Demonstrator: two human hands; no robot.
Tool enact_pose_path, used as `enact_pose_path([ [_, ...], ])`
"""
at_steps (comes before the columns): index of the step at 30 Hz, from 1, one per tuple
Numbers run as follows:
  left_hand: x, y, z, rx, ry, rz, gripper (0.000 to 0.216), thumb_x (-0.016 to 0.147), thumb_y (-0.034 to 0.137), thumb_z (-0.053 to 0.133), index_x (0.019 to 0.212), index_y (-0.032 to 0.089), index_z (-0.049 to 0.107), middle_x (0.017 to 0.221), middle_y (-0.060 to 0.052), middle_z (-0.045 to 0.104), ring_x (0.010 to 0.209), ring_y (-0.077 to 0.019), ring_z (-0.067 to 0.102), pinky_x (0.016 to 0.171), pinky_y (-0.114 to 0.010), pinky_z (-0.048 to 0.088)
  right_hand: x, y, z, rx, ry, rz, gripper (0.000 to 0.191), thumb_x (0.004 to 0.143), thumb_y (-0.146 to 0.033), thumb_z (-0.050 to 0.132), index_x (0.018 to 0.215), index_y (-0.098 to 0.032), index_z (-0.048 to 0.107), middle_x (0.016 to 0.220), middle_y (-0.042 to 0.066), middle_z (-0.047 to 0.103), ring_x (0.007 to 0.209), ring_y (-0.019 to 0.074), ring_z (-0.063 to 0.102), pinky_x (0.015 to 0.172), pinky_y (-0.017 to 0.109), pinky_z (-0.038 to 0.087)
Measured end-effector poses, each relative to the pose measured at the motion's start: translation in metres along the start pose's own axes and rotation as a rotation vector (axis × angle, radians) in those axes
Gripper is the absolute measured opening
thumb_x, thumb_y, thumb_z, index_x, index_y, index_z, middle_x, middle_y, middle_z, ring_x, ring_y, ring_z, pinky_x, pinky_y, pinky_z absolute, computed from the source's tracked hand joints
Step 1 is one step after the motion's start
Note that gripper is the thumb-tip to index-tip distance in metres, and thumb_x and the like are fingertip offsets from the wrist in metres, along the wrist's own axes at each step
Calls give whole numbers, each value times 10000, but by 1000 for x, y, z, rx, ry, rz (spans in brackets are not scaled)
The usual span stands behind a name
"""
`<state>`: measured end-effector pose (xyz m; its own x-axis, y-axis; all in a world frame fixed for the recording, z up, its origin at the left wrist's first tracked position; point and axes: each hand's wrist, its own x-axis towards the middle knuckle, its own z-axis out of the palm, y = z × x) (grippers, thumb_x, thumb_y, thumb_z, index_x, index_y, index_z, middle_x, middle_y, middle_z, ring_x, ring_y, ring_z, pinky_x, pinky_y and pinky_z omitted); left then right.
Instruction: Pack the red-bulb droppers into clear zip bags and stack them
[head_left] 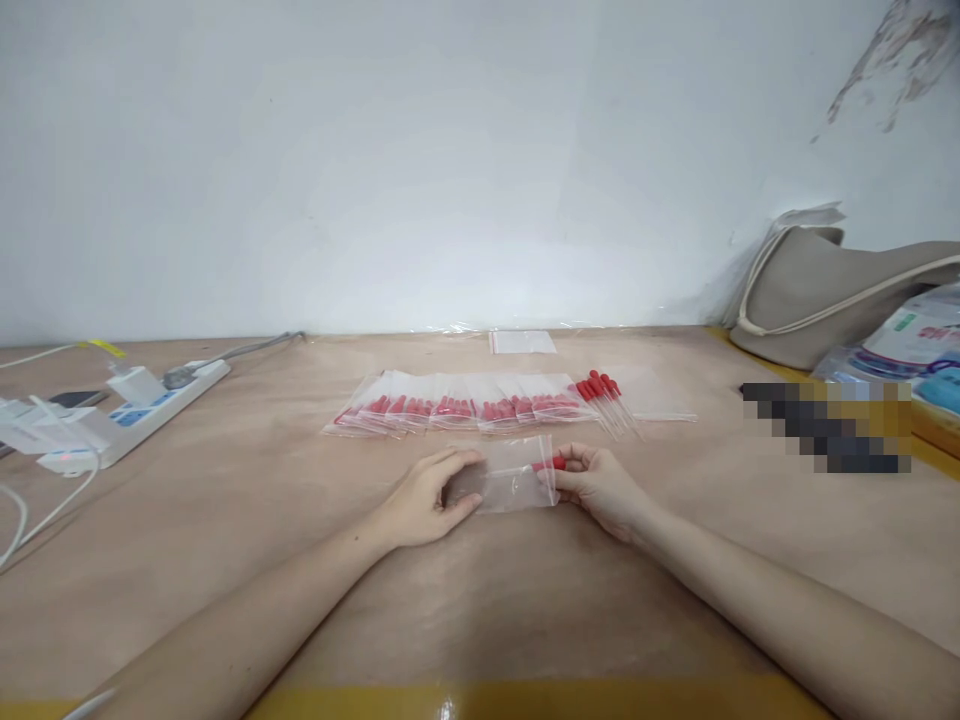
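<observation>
My left hand (431,495) lies on the left end of a small clear zip bag (514,475) on the table, its fingers curled over the bag's edge. At the bag's right end, my right hand (596,485) pinches a red-capped dropper (553,463) at the bag's mouth. Behind the hands, a row of filled bags with red-capped droppers (465,407) lies flat. Several loose droppers (604,392) rest at the right end of that row.
A white power strip with plugs and cables (127,415) sits at the left. A few empty clear bags (523,342) lie by the wall. A beige bag (825,290) and plastic packets (915,345) stand at the right. A yellow stripe edges the table's front.
</observation>
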<state>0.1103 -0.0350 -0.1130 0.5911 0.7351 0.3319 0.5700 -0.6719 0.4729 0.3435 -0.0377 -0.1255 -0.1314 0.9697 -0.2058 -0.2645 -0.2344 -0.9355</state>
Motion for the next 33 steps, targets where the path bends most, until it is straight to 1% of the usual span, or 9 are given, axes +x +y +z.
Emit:
enact_pose_path([
  [3,1,-1,1,-4,-11,42,337,813,280,544,1145,223,537,1191,-57,540,1102,-218,501,944,-364,411,1,2,-2,-54,-29,-54,278,508,-279,771,719,-153,641,671,6,651,597,121,591,594,258,490],
  [7,2,-3,2,5,-23,45,332,829,317,533,1147,222,548,1179,-61,559,1111,-228,496,945,-383,408,1,-1,-4,-231,-220,-113,292,660,-385,657,871,-184,673,789,16,667,698,146,598,695,315,485],
  [12,2,-4,2,10,-48,50,338,829,310,535,1155,221,545,1173,-56,567,1105,-215,502,950,-371,407,1,-7,-6,-414,-307,-237,224,639,-293,674,846,-207,664,900,20,642,817,158,589,735,314,481],
  [15,2,-3,1,6,-42,42,333,828,322,537,1145,223,552,1166,-58,568,1102,-218,503,949,-378,407,3,-5,-9,-291,-209,-163,320,561,-250,731,854,-195,615,780,3,640,656,132,593,587,266,486],
  [18,2,-2,1,8,-36,35,336,827,339,538,1142,224,555,1177,-62,560,1109,-226,497,950,-387,404,6,-2,-13,-231,-71,-81,290,506,-262,768,715,-161,595,613,-15,622,518,101,545,509,229,443],
  [24,2,-3,2,5,-25,42,341,827,343,542,1147,224,550,1180,-63,556,1102,-225,504,942,-380,413,5,-3,-11,-233,-124,-58,234,521,-334,747,657,-165,657,602,-9,642,539,101,540,555,237,429],
  [27,1,-3,2,12,-29,43,329,831,333,537,1143,227,555,1171,-60,562,1104,-223,503,945,-378,412,3,-5,-11,-321,-207,-109,212,559,-358,708,668,-179,675,606,-13,630,579,108,539,556,227,414],
  [30,1,-3,1,29,-39,28,323,836,342,530,1138,230,563,1192,-61,547,1116,-228,494,948,-387,410,7,-14,-19,-483,-261,-114,210,622,-361,648,741,-192,684,558,-20,597,504,101,490,494,220,372],
  [33,0,-4,1,44,-63,8,309,860,355,496,1134,235,572,1218,-61,527,1126,-224,487,953,-379,406,22,-34,-35,-735,-51,-319,135,638,-313,619,680,-192,662,567,-6,594,501,116,479,496,240,367],
])
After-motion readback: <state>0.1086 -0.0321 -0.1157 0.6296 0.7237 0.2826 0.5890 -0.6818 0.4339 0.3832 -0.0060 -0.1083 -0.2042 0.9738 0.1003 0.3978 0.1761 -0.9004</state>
